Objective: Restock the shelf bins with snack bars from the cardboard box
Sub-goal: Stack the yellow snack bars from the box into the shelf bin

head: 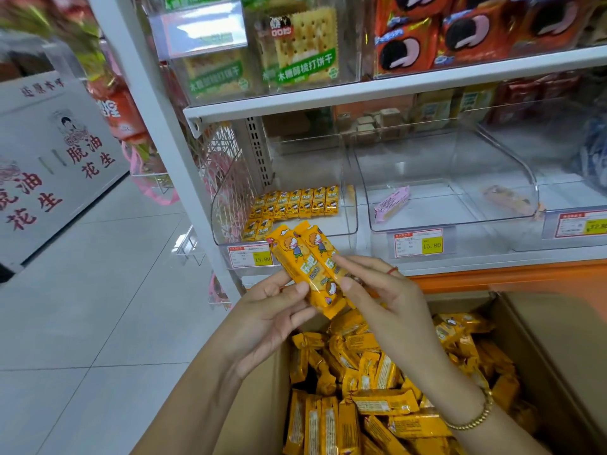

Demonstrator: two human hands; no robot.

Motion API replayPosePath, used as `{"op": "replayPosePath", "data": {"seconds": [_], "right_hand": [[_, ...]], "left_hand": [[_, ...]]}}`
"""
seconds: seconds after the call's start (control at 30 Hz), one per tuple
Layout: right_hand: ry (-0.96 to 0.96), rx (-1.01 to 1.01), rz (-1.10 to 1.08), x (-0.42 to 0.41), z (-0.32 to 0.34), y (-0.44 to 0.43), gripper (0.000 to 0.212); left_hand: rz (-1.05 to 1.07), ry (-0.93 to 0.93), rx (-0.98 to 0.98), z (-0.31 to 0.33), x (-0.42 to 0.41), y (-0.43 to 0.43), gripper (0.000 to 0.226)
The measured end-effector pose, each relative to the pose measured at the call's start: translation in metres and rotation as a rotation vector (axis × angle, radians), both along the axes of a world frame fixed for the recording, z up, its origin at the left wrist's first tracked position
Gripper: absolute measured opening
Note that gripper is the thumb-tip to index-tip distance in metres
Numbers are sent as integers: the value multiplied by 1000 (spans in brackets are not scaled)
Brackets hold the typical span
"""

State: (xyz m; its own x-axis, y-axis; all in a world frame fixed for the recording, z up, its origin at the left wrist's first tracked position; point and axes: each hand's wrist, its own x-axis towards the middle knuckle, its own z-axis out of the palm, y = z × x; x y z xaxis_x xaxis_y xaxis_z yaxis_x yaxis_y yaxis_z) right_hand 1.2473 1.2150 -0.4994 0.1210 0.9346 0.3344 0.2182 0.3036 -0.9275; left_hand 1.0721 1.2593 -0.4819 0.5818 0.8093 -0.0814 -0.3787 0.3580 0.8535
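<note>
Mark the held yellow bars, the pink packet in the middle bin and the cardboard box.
held yellow bars (pixel 306 268): head view, front wrapper face.
pink packet (pixel 392 203): head view, middle of wrapper.
cardboard box (pixel 558 339): head view, bare right side.

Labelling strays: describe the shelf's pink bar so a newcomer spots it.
On the lower shelf, find the clear bin right of the one holding yellow bars. The pink bar lies alone inside, by its left wall; no neighbouring wrapper is pink.

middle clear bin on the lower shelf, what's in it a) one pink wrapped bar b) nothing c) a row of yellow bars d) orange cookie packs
a: a lone pink bar lies in the middle bin, while the yellow bars stand in the left bin.
</note>
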Motion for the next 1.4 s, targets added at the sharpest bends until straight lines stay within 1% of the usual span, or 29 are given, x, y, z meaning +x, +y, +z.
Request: {"op": "replayPosePath", "data": {"seconds": [0.03,0.07,0.13,0.17,0.27,0.3,0.33,0.4,0.43,0.47,0.53,0.6,0.67,0.77,0.83,0.93,1.03,1.13,1.2,1.23,1.27,1.33,1.4], "right_hand": [[7,-17,17,-2,2,1,36],[-22,-26,12,-4,4,2,42],[-139,-41,-21,-9,8,8,55],[-194,-46,-34,-12,11,12,56],[-302,-6,-76,-19,29,31,50],[-337,-3,-93,-21,38,41,49],[-382,-12,-107,-22,47,52,48],[-499,-90,-120,-26,65,80,47],[-566,-158,-116,-27,73,96,46],[-647,-232,-110,-30,79,113,46],[-869,-367,-74,-38,85,144,40],[-1088,-451,-17,-47,80,170,27],[-1220,-507,24,-56,71,189,23],[-1308,-610,117,-69,58,211,24],[-1330,-662,174,-77,50,221,23],[-1352,-691,228,-88,46,226,42],[-1327,-725,239,-94,41,229,53],[-1259,-695,208,-95,40,229,45],[-1198,-652,193,-92,44,224,47],[-1164,-626,174,-90,46,221,44],[-1129,-589,150,-87,47,217,41],[-1030,-455,75,-80,51,206,39],[-843,-311,45,-70,53,182,33]], "left_hand": [[12,5,10,1,-1,1,63],[29,24,21,1,-1,3,58],[63,101,51,2,0,5,48],[71,130,69,4,1,7,46],[83,151,120,14,1,12,44],[123,248,186,18,0,14,41],[213,454,311,20,-2,17,39],[497,1069,651,16,-10,27,41],[578,1269,770,13,-14,31,43],[586,1360,796,9,-18,35,47],[515,1439,744,1,-26,42,53],[474,1477,726,-1,-31,46,54],[475,1480,745,0,-35,49,54],[449,1466,734,-2,-39,51,56],[427,1452,724,-4,-41,51,58],[426,1456,748,-5,-43,49,59],[424,1445,770,-6,-47,50,61],[405,1435,780,-7,-50,49,61],[397,1424,784,-9,-51,48,61],[402,1414,787,-9,-51,48,61],[420,1395,790,-9,-51,46,59],[493,1344,784,-9,-49,43,51],[575,1300,786,-11,-47,39,39]]}}
